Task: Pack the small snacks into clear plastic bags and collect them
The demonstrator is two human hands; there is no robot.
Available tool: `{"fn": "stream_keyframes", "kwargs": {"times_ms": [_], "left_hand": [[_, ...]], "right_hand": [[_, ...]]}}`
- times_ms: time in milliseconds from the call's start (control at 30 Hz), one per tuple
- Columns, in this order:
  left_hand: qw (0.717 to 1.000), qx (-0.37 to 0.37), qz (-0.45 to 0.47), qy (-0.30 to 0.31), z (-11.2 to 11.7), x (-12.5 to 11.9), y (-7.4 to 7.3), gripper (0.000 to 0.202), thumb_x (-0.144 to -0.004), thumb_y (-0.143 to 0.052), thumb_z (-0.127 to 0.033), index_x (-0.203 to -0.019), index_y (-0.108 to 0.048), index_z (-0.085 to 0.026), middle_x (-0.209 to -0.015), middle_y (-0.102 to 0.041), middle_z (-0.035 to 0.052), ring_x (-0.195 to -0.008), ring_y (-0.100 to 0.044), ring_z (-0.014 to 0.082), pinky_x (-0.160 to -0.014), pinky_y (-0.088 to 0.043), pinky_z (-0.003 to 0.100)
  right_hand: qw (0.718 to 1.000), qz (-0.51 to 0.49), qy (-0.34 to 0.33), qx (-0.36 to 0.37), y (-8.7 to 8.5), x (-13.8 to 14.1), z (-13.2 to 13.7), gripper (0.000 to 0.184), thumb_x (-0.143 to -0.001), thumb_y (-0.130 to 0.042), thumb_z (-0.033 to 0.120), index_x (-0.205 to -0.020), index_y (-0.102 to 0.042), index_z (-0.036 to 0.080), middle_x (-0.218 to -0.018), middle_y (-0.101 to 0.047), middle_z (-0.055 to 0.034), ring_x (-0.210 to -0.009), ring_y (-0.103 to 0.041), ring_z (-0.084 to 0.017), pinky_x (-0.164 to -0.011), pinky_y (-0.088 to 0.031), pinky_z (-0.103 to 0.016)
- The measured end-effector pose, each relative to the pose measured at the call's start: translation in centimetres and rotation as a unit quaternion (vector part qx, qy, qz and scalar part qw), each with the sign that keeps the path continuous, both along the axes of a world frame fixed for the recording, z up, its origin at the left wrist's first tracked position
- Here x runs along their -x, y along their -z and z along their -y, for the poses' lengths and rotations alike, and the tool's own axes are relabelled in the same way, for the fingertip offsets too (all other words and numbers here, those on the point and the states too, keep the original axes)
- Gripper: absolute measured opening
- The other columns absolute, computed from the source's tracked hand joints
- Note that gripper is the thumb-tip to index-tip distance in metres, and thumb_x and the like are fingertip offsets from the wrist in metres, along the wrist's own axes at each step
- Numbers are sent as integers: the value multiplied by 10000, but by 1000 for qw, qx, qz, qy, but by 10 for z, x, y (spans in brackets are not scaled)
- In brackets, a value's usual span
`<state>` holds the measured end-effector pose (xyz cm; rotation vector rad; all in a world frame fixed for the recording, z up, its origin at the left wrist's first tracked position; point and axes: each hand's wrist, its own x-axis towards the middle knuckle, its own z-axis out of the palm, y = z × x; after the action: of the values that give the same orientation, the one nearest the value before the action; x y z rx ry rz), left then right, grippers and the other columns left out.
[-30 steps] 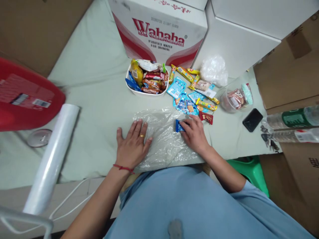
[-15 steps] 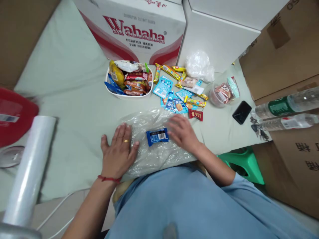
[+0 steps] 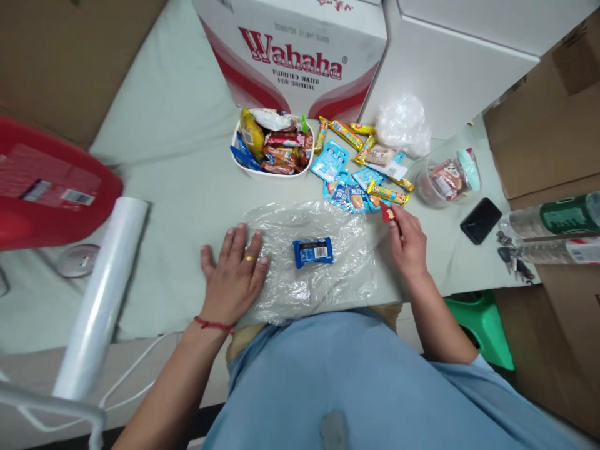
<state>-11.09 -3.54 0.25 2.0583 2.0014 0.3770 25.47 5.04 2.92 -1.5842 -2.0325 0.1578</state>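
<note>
packet (image 3: 388,213), small and red, is just off the right edge of the clear plastic sheet (image 3: 337,281), pinched between thumb and fingers of the right hand (image 3: 409,239); whether it touches the table cannot be told. a blue barcoded snack (image 3: 313,252) lies on the sheet's middle. the left hand (image 3: 237,269) is spread flat, partly over the sheet's left edge. a light end-pinch seems best, the left palm pressing gently against slipping. beyond the sheet's far edge sit light-blue sachets (image 3: 330,161), yellow stick packs (image 3: 345,133) and a white tub (image 3: 285,177) of wrapped snacks (image 3: 281,154).
</note>
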Motion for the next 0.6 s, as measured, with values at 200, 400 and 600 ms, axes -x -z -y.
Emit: {"fn": "stream_keyframes", "kwargs": {"times_ms": [200,400,600], "left_hand": [[1000,-14,-13,-5,9,-1,1,610,-1080,-339,-417,-1674,-258,-299,-1737,-250,174,-1604,-254,402,-1233,-44,778],[995,-93,-26,-3,23,4,3,764,-1031,-504,-372,-1693,-123,-334,-1761,-165,139,-1636,-131,384,-1268,-41,728],[970,-122,27,208,39,11,-13,873,-902,-491,-96,-1672,-198,-387,-1604,-530,43,-1573,-366,252,-1327,-67,604]], "right_hand": [[976,34,-212,33,-14,89,35,509,-1067,-429,210,-1568,-500,259,-1541,-600,-91,-1417,-538,-254,-1208,-405,-495],[953,135,-257,90,17,114,42,573,-1070,-477,254,-1634,-380,233,-1669,-439,-113,-1541,-384,-283,-1290,-188,-623],[946,144,-278,79,14,105,45,597,-1093,-455,357,-1656,-323,208,-1676,-418,-143,-1587,-313,-290,-1290,-104,-671]]}}
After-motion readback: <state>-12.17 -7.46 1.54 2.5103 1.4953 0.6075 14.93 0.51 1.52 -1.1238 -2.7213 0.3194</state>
